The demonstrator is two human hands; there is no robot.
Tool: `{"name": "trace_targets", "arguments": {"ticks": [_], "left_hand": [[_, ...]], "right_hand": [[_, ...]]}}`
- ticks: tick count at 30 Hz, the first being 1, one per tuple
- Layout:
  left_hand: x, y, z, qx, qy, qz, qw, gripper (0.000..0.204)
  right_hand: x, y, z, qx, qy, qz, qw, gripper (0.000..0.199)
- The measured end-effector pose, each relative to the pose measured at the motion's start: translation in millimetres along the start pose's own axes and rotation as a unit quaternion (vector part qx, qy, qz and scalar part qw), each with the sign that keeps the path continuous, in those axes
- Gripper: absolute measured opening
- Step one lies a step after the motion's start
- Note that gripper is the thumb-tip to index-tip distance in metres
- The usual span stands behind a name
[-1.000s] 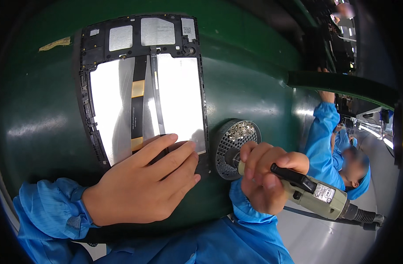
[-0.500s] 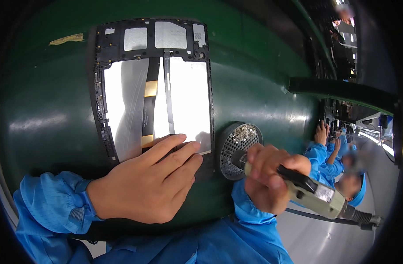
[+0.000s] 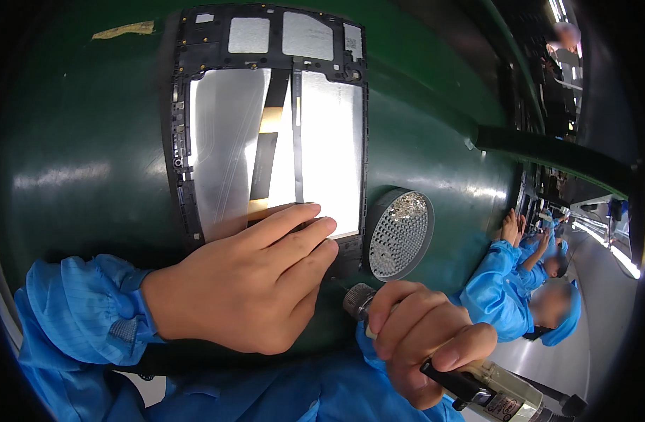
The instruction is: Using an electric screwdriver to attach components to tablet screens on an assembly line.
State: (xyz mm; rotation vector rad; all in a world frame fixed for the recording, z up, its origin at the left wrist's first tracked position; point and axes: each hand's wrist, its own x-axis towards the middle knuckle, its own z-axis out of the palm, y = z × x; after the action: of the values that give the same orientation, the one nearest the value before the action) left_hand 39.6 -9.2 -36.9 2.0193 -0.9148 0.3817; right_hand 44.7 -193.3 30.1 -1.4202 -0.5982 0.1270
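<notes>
While the left hand [image 3: 248,299] lies back upward over the lower part of the device panel [image 3: 331,148], the right hand [image 3: 424,341] has its grip wrapped around an electric screwdriver [image 3: 509,394], lower right of centre. Driver's long axis slants: metal nose to the upper left, apart from the panel, body running toward the lower right of the frame. Left grip: fingers stretched, close together; undersides hidden, cannot tell whether anything is pinched.

Panel lies flat on the green table [image 3: 76,232], upper centre of the frame. Long axis runs up and down the picture; black section with silver windows at the top end. Two strips run lengthwise over the bright face: a dark ribbon [image 3: 264,165] with gold patches, leaning, lower end slightly leftward, and a narrow grey strip [image 3: 298,148], near upright.

Just right of the panel: round perforated dish [image 3: 403,243], small screws [image 3: 410,206] gathered toward its top. Upper left: yellowish scrap [image 3: 124,30]. Right side: co-worker's blue sleeve [image 3: 488,288].
</notes>
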Motion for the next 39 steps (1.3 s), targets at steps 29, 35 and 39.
{"name": "trace_targets", "arguments": {"ticks": [29,35,39], "left_hand": [[3,10,-16,0.019,-0.069,-0.004,0.997,0.01],[0,10,-17,0.009,-0.089,0.0,0.996,0.007],[-1,13,-22,0.059,-0.123,0.03,0.99,0.007]], "right_hand": [[-3,-26,-38,-0.064,0.102,-0.074,0.99,0.026],[1,-10,-84,-0.12,0.15,-0.098,0.976,0.031],[-1,-6,-91,-0.108,0.18,-0.097,0.973,0.033]]}}
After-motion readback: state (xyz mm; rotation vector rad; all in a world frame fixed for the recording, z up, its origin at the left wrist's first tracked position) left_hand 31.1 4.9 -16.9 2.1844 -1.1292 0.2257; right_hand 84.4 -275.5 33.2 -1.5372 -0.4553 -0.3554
